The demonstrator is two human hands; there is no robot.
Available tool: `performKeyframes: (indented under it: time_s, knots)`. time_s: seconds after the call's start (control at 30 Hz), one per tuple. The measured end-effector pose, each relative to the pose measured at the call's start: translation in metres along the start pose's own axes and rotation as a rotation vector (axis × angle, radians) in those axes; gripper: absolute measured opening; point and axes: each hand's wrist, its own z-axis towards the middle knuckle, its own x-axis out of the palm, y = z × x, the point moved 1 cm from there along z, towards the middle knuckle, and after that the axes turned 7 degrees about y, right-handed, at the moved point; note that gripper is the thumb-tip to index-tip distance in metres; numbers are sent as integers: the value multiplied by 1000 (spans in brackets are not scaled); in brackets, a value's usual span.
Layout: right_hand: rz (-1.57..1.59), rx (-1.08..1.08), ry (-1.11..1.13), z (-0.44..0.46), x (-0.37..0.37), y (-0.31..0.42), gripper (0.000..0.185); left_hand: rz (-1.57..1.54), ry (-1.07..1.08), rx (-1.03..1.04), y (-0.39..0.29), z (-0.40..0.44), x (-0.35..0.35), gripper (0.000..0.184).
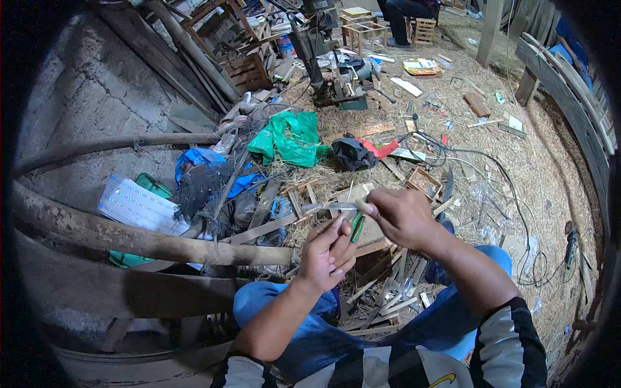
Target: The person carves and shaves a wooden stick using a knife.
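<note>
In front of me, the fingers of my left hand (pixel 326 253) are curled closed around a slim green-handled tool (pixel 357 227); its exact kind is unclear. My right hand (pixel 404 220) pinches a thin pale strip (pixel 346 205) between thumb and fingers. That strip stretches leftward past my left fingertips, and its far end is blurred. Both hands are close together above my knees. Below them lie a pale board (pixel 369 233) and small wood offcuts (pixel 388 307), partly hidden by my hands and forearms.
A bamboo pole (pixel 129 233) crosses on the left. Green plastic bag (pixel 288 139), black bag (pixel 354 154) and small wooden tray (pixel 425 183) lie ahead. Cables (pixel 479 155) wind over the shavings-covered floor. A dark machine (pixel 317 71) stands farther back; a seated person's legs (pixel 401 22) show behind.
</note>
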Motion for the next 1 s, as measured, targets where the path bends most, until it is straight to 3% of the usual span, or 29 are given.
performKeyframes:
  time_s: [0.23, 0.27, 0.33, 0.4, 0.53, 0.63, 0.93, 1.0]
  knots:
    - [-64, 253, -79, 10, -12, -27, 29, -59, 47, 1, 1, -1, 0, 29]
    - [-64, 173, -103, 8, -9, -26, 28, -62, 47, 6, 2, 0, 5, 29]
    - [-15, 80, -93, 4, -4, -9, 27, 115, -157, 50, 1, 0, 14, 30]
    - [26, -49, -40, -1, 4, 1, 23, 173, -171, 64, 4, 1, 14, 30]
    - [62, -70, 6, -3, 7, 7, 19, 271, -123, 55, 4, 0, 11, 30]
    - [-14, -56, -46, 1, 4, -7, 22, 177, -67, 16, 1, 0, 9, 30]
    - [-80, 98, -78, 6, 6, -23, 27, 71, -140, 8, 4, 6, -2, 29]
    - [-105, 245, -85, 10, 6, -29, 32, 95, -105, 0, 4, 2, 0, 29]
